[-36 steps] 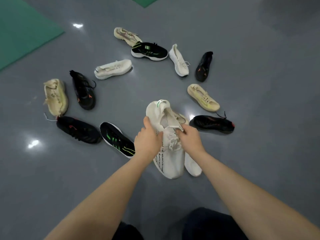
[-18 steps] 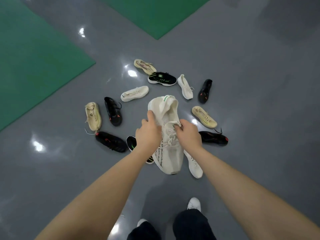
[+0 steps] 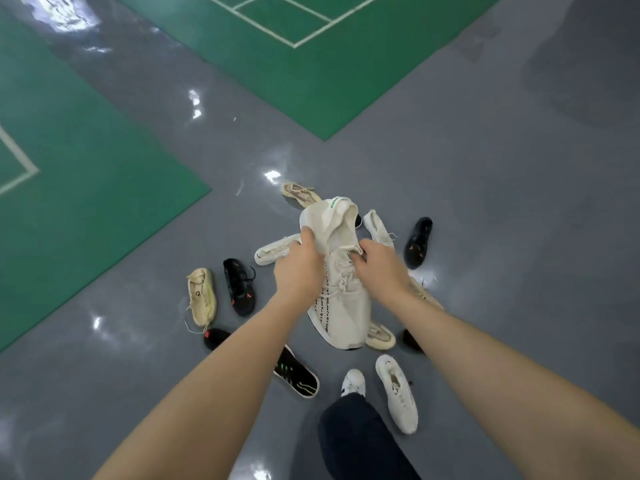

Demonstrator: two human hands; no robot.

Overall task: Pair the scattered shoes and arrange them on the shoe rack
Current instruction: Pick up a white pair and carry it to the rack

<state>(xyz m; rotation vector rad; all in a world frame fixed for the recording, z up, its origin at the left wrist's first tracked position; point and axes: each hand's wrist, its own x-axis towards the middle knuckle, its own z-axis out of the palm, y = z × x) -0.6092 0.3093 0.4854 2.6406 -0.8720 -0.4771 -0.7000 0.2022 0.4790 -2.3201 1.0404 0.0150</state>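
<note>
A cream knit sneaker (image 3: 341, 299) with black lettering along its side hangs in the air, toe pointing down toward me. My left hand (image 3: 299, 268) grips its collar on the left and my right hand (image 3: 379, 268) pinches the tongue and laces on the right. Below it, scattered on the grey floor, lie a beige shoe (image 3: 201, 295), a black shoe with orange mark (image 3: 239, 286), a black shoe with green stripes (image 3: 298, 375), a white sneaker (image 3: 397, 396), another black shoe (image 3: 418, 241) and several more, partly hidden by my arms. No shoe rack is in view.
The grey floor (image 3: 502, 237) stretches to the right and front. Green court mats (image 3: 86, 188) with white lines lie to the left and at the back. My own foot in a white shoe (image 3: 353, 382) and dark trouser leg (image 3: 356, 441) stand among the shoes.
I have risen, so the floor and scattered shoes look farther away. The cream sneaker stays gripped in both hands and has come up with me.
</note>
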